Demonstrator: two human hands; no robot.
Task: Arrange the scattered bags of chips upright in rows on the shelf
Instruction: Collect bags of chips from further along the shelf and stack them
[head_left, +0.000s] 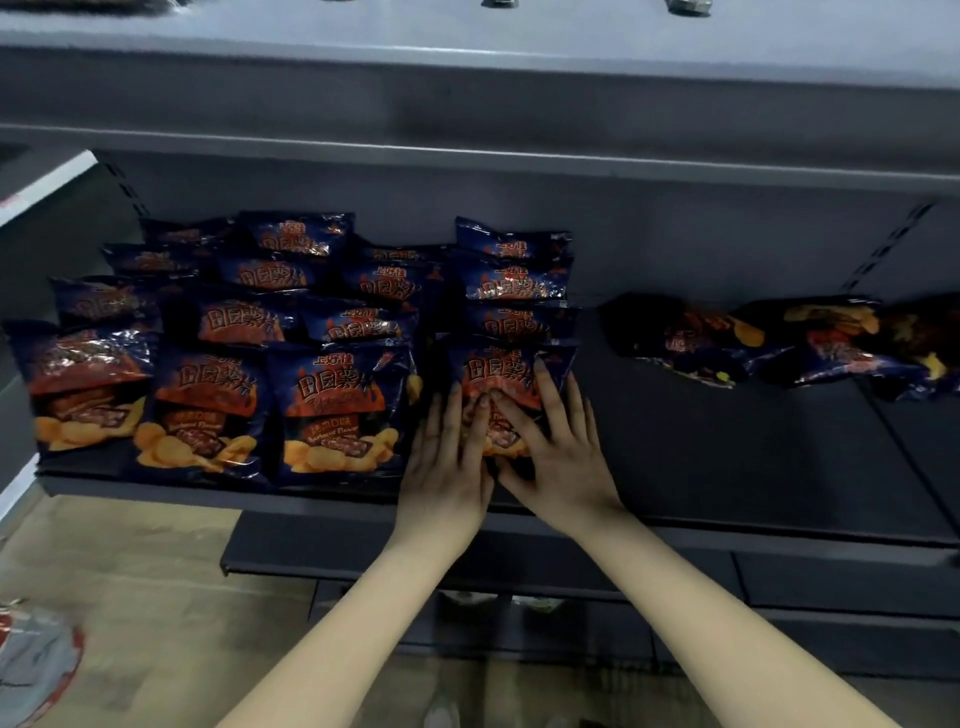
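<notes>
Upright at the front edge of the dark grey metal shelf (727, 467), right of its middle: a dark-blue foil bag of chips (501, 376) with red-orange lettering, heading the rightmost row. Three more bags (514, 286) of the same kind lined up behind it, back towards the shelf's rear wall.

Laid flat against the lower left of its face, the left hand (447, 467), fingers straight and close together, curled round nothing. Laid flat against the lower right, the right hand (558, 457), fingers straight and a little fanned, likewise only pressing, not gripping. Index fingertips meeting, or nearly so, near the middle of the bag; thumbs close together below it at the shelf's edge.

Just to the left, three further rows of upright bags (337, 410), several deep, faces turned forward, reaching to the shelf's left end.

Well apart to the right, at the back of the same shelf, a few loose bags (691, 338) lying flat and crooked, some overlapping.

Above, a grey upper shelf (467, 93). Below the forearms, a dark lower shelf (337, 540) jutting forward. At lower left, a tan floor (130, 571) and a blurred red-and-white round object (36, 660), too unclear to tell what.
</notes>
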